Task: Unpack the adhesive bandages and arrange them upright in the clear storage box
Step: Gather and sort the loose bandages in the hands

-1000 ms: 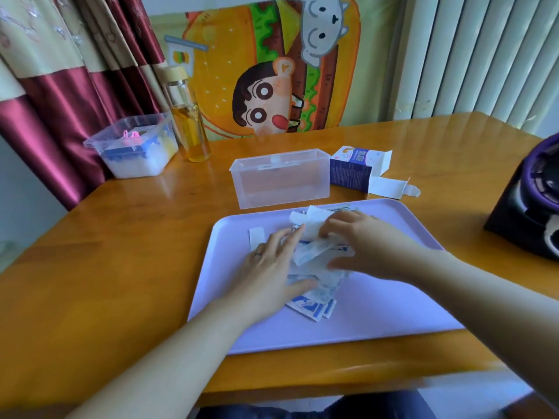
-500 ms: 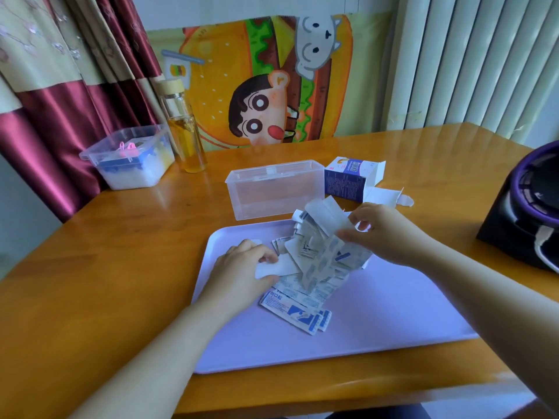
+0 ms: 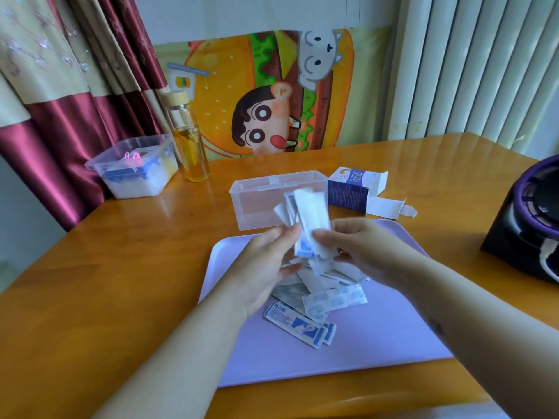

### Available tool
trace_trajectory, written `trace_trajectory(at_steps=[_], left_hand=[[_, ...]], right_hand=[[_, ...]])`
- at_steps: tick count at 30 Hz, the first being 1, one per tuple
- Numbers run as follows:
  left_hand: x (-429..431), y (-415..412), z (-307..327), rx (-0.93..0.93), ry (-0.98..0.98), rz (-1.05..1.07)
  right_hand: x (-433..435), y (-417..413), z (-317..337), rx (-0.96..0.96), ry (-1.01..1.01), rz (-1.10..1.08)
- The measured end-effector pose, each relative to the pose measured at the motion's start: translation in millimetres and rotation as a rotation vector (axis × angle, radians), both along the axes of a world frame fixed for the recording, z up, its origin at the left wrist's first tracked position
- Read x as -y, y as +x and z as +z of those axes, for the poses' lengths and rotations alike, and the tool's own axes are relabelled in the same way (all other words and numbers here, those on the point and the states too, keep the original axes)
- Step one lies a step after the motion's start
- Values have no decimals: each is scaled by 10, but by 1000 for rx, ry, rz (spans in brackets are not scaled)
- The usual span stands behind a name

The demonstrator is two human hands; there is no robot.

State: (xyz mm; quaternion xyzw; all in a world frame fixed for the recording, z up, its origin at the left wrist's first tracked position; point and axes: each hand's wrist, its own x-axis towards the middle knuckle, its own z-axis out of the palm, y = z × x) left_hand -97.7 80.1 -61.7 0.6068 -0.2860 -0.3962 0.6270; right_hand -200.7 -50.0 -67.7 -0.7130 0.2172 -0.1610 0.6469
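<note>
Both hands hold up a bunch of white-and-blue wrapped adhesive bandages (image 3: 311,220) above the lilac tray (image 3: 378,337). My left hand (image 3: 266,267) grips the bunch from the left, and my right hand (image 3: 360,249) pinches it from the right. The bunch stands roughly upright and is blurred. More loose bandages (image 3: 320,294) lie in a heap on the tray under the hands. The clear storage box (image 3: 257,204) stands open just behind the tray, and I see nothing inside it. The opened blue bandage carton (image 3: 348,189) lies to its right.
A lidded plastic tub (image 3: 136,170) and a glass bottle of yellow liquid (image 3: 189,140) stand at the back left of the wooden table (image 3: 106,282). A black and purple device (image 3: 532,219) sits at the right edge. A cartoon cushion leans behind the table.
Both hands rose off the tray with a bunch of bandages gathered between them. The left hand moved from the heap to the bunch. The view tilted up slightly.
</note>
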Motion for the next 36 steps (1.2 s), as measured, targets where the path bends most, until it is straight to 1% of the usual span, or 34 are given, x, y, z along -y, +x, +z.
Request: trace_trajectory(at_steps=[1,2,3,5,8,12,16,19,21,23,25,28,31,34,36], left_hand=[[21,-38,-17,-115,-30,-2],[30,-60,-53,-196,-56,4],[21,-77,-88,-250,-72,13],[-10,-66,-171,-308,-73,34],[-76,-32,-246,-327,-48,80],[-124,-15,-273,-290,-34,115],[-135,0,-286,-320,-34,123],[-155,3,-290,-444,-48,195],[-172,2,-276,-561,-50,239],[-198,-4,-254,-663,-30,230],[-226,-15,-236,-733,-25,182],[-248,-40,-234,-717,-24,107],[-248,-74,-248,-670,-36,101],[-229,-98,-258,-623,-83,139],[-215,-77,-274,-510,-77,203]], right_hand=[[-51,8,-55,-21,56,63],[-104,12,-101,-49,72,108],[-141,11,-137,-75,64,122],[-178,7,-168,-109,8,72],[-204,-8,-157,-130,-164,-44],[-279,8,-124,-99,-237,-28],[-292,26,-136,-96,-359,-61],[-261,4,-175,-5,-551,-177],[-239,-27,-203,105,-764,-264],[-204,-60,-253,235,-1012,-287],[-192,-82,-303,333,-1162,-308],[-200,-98,-322,407,-1252,-383],[-241,-98,-331,404,-1262,-388],[-272,-100,-366,361,-1220,-272],[-272,-123,-363,317,-1159,-118]])
